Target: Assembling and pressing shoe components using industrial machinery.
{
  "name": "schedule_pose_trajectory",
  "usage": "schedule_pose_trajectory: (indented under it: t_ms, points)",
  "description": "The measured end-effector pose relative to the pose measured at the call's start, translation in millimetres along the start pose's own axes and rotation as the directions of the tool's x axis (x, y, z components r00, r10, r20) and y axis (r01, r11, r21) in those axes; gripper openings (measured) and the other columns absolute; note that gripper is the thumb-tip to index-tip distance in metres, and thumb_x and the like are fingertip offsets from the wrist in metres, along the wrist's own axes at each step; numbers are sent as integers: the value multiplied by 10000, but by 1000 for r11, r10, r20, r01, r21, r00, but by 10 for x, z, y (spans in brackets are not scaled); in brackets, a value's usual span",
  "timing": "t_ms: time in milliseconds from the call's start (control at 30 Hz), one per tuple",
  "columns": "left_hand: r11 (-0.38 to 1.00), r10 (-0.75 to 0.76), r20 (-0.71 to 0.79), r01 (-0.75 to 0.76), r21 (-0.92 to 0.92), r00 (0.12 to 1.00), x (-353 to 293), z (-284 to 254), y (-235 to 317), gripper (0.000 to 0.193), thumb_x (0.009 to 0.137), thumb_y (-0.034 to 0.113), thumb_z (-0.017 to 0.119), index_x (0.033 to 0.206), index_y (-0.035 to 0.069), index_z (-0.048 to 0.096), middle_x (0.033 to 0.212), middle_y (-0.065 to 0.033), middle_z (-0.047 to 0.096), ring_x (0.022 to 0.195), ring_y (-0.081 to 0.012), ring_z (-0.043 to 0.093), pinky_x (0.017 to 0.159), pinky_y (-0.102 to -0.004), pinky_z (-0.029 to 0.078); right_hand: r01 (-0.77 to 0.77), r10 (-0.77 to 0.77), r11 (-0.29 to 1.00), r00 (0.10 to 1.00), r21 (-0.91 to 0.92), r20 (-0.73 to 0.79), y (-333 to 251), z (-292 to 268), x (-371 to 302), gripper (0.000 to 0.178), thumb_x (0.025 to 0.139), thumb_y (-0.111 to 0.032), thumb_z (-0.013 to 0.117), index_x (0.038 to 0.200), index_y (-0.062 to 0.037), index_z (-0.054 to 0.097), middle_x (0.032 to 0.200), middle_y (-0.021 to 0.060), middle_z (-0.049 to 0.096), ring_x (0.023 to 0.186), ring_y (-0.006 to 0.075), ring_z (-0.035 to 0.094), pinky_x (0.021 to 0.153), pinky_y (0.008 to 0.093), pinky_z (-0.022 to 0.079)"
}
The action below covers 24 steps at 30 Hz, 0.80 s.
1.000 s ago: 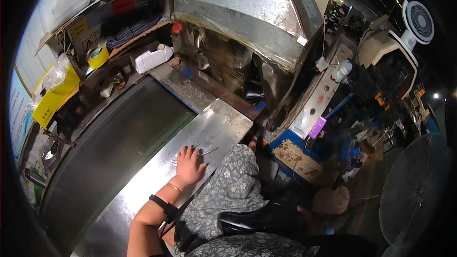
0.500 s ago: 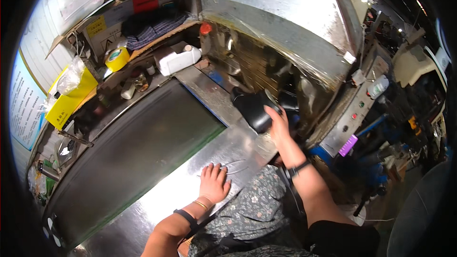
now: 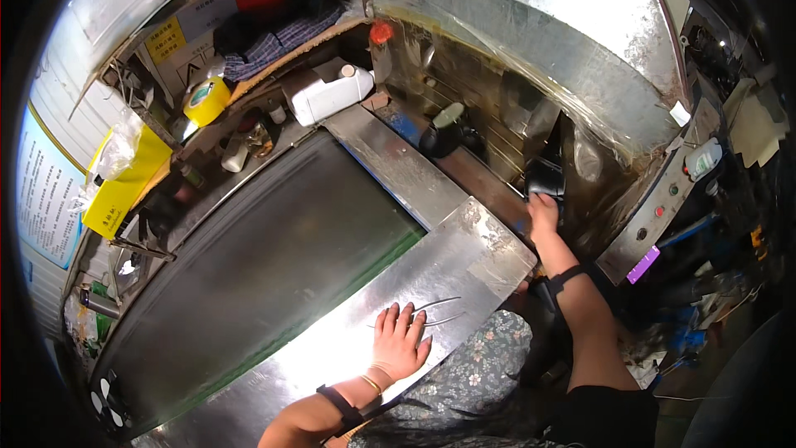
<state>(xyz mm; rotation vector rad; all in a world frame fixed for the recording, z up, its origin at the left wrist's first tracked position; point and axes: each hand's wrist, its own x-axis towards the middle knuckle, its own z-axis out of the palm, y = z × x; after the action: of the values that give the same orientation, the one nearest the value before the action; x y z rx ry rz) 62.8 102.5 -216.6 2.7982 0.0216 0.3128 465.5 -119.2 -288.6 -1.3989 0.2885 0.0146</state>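
My left hand (image 3: 400, 343) lies flat on a shiny metal sheet (image 3: 323, 340), fingers spread, holding nothing. Two thin curved dark strips (image 3: 439, 313) rest on the metal by its fingertips. On the right, my right hand (image 3: 543, 213) reaches past the sheet's corner. Its fingers close on the near end of a glossy black shoe-shaped piece (image 3: 545, 176), whose far part is in shadow. Farther left, a second black shoe-shaped piece (image 3: 439, 141) with a pale greenish oval top (image 3: 449, 115) stands near a brown ledge under the metal hood.
A dark conveyor belt (image 3: 265, 257) with a green edge runs beside the metal sheet. Behind it stand a white jug (image 3: 332, 95), a yellow tape roll (image 3: 206, 103) and a yellow box (image 3: 128, 181). A big metal hood (image 3: 531, 50) overhangs the far side; a button panel (image 3: 659, 211) is at right.
The black piece my right hand held now stands farther off under the hood, let go. That hand has moved right to another black piece. My left hand stays on the metal; the view has shifted.
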Motion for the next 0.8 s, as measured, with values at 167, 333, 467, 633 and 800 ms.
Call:
schedule_pose_trajectory:
  t_ms: [167,333,467,633,800]
  points:
    - [1000,12,8,-12,11,1000,4,8,-5,545,851,355,612,1313,69,565,1375,-208,495,1292,-439,420,1086,-580,279,-103,132,974,982,203,-137,5,-450,394,436,791,-298,841,1089,-96,595,981,4,606,835,118,545,767,283,424]
    - [1000,-1,19,1,-13,1000,16,14,-25,552,846,362,618,1316,78,564,1378,-212,492,1291,-448,417,1088,-584,275,-169,246,928,947,332,-207,-80,-304,542,815,683,-514,886,1304,-124,528,1255,60,584,1149,195,551,987,316,441]
    - [999,8,50,-6,-31,999,19,16,-51,544,853,363,617,1310,71,571,1385,-220,484,1285,-470,411,1075,-597,279,-209,194,972,972,-112,-131,-214,-57,525,781,708,-488,858,1331,-163,519,1218,40,606,1090,206,584,953,356,458]
    - [999,12,89,-10,-32,996,38,-33,-68,531,872,358,610,1312,63,565,1393,-232,469,1277,-481,411,1067,-605,285,293,-327,662,941,-690,86,-421,492,451,750,686,-369,832,1291,-27,549,1082,195,698,997,373,670,881,420,507]
    - [999,-9,150,15,-36,989,79,-91,-71,530,881,367,598,1313,63,570,1394,-233,474,1297,-478,402,1081,-598,281,398,-333,501,908,-769,253,-573,972,240,684,743,-468,757,1179,37,609,1063,285,680,1053,427,642,895,454,511]
